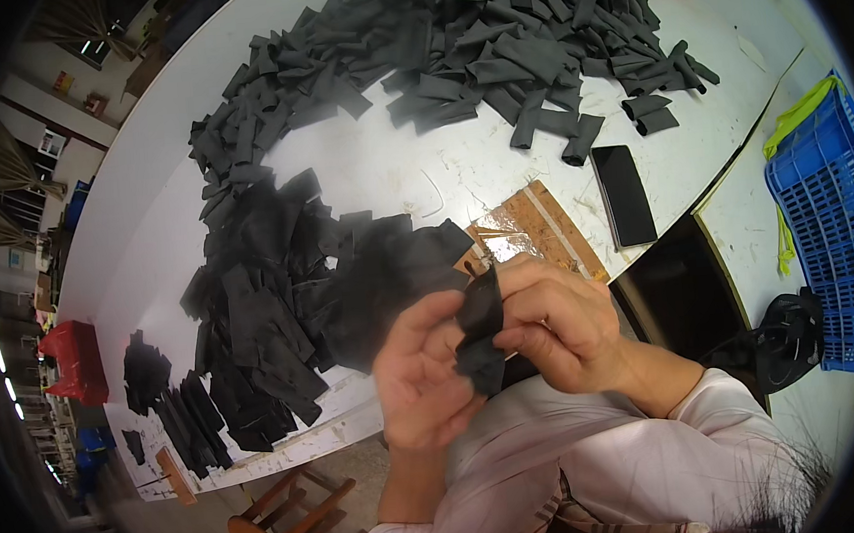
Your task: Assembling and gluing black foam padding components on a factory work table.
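Observation:
Between my two hands, above the table's near edge, is a small piece of black fabric (pixel 481 307), bent and partly folded. My right hand (pixel 562 324) pinches its right side between thumb and fingers. From the other side, my left hand (pixel 417 371) grips the same piece, its fingers curled and slightly blurred. A wooden board with a pale strip (pixel 565 229) lies on the table just beyond my hands. To the left spreads a heap of flat black fabric pieces (pixel 263 323).
Many rolled dark grey fabric pieces (pixel 521 57) cover the far part of the white table (pixel 360 152). A phone (pixel 625 196) lies right of the board. Blue crates (pixel 825 229) stand at the right. A wooden stool (pixel 292 524) and a red container (pixel 74 362) are at the left.

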{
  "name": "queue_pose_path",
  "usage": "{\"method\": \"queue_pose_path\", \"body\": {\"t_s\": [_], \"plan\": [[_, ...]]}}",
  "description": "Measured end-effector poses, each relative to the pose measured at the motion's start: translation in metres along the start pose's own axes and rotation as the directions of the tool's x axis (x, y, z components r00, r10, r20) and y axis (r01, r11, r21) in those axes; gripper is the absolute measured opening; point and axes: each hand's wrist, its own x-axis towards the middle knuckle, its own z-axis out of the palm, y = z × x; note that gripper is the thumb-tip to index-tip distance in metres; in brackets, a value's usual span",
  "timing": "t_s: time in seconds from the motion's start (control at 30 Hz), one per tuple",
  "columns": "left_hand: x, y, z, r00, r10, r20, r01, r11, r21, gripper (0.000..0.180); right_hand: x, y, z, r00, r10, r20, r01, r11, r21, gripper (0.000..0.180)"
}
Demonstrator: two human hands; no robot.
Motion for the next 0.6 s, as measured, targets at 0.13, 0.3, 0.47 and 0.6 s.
{"method": "queue_pose_path", "body": {"t_s": [0.13,0.3,0.47,0.6], "plan": [[-0.007,-0.006,0.009,0.939,0.344,0.015,-0.202,0.516,0.832,0.034,0.004,0.0,-0.005,0.996,0.035,0.085,-0.035,0.999,0.003,0.017],[0.009,-0.022,-0.007,0.818,0.553,0.156,-0.413,0.377,0.829,0.016,-0.002,-0.005,-0.004,0.901,0.375,0.221,-0.392,0.919,0.039,0.011],[0.004,-0.016,0.01,0.885,0.369,-0.284,-0.17,0.824,0.54,0.019,-0.002,-0.005,-0.008,0.825,0.524,0.211,-0.536,0.844,-0.001,0.01],[0.014,-0.006,0.008,0.95,0.195,-0.244,-0.126,0.954,0.273,0.027,0.008,-0.004,-0.015,0.821,0.526,0.221,-0.547,0.836,0.042,0.012]]}}
